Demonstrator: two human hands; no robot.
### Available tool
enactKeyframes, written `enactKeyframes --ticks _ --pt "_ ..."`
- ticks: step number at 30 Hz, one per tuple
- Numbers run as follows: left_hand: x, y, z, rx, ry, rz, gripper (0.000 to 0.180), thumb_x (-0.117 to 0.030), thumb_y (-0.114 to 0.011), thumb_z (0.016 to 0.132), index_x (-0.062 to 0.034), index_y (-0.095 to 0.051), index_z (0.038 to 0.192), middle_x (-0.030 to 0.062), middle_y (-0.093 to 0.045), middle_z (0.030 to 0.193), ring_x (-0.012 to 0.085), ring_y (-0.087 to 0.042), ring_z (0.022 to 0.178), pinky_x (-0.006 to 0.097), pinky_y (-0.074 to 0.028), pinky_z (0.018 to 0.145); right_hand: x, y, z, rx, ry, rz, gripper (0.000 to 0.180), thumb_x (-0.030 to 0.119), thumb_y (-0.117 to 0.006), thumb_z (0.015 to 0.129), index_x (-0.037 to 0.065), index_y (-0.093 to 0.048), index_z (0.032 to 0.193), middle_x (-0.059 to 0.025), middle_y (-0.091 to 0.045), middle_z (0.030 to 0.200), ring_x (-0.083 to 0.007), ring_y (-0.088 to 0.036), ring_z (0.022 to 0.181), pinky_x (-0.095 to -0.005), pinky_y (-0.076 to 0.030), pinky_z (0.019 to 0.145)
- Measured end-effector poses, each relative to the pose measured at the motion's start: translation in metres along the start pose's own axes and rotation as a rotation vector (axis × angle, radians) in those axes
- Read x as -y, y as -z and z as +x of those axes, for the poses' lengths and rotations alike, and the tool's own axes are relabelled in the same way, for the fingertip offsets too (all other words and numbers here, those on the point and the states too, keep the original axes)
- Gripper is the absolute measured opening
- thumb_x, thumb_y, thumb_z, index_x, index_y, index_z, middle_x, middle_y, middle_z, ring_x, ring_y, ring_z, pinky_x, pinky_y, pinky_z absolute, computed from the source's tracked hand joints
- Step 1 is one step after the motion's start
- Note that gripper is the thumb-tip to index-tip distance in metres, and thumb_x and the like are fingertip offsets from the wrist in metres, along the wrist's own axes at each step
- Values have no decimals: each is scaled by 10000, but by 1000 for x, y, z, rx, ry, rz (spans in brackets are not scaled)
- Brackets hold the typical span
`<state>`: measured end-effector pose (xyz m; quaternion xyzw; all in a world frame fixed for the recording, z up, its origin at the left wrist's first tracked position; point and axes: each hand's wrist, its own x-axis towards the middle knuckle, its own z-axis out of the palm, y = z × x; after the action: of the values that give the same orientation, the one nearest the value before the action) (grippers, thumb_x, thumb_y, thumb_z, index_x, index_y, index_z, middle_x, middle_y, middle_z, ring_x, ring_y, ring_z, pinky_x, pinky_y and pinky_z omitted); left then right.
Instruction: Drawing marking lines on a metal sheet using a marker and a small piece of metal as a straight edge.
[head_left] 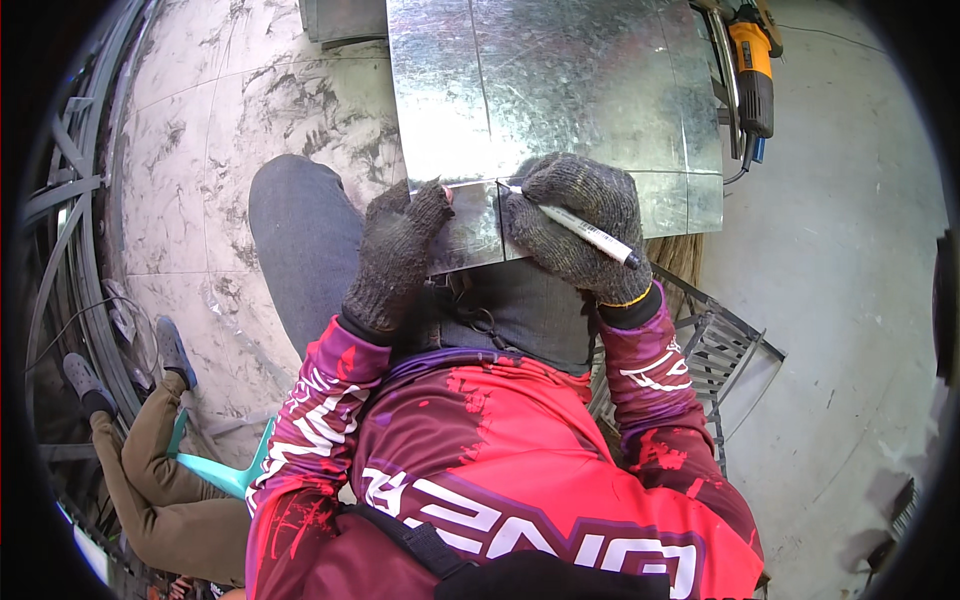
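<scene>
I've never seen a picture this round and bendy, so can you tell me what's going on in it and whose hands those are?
The camera sits on a person's head and looks down, so you see their own arms in red and purple sleeves. Its wide lens bends the edges. Both hands wear dark knitted gloves. The left hand presses on the near edge of a shiny galvanized metal sheet that rests over their lap. The right hand holds a white marker pen with its tip on the sheet. An orange and black power tool lies on the floor at upper right. Someone else's legs show at lower left.
</scene>
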<state>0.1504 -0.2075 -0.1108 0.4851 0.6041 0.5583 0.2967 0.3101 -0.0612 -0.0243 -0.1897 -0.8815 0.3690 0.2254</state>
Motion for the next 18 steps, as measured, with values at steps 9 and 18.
enactKeyframes --ticks 9,18 --pt "4 3 -1 17 -88 135 365 -5 -582 895 -67 -591 1254 150 -650 991 327 -622 901 418 -495 786 -3 0 -5 11 -5 -36 221 9 -789 758 15 -639 920 -130 -690 865 -217 -689 762 -313 -549 681" --pt "-14 -5 9 -103 240 -113 343 -324 -611 971 -3 -654 859 13 -544 670 112 -486 595 295 -418 561 2 -1 -3 6 -34 6 212 -20 -778 761 4 -635 917 -124 -689 875 -210 -680 761 -312 -545 682"
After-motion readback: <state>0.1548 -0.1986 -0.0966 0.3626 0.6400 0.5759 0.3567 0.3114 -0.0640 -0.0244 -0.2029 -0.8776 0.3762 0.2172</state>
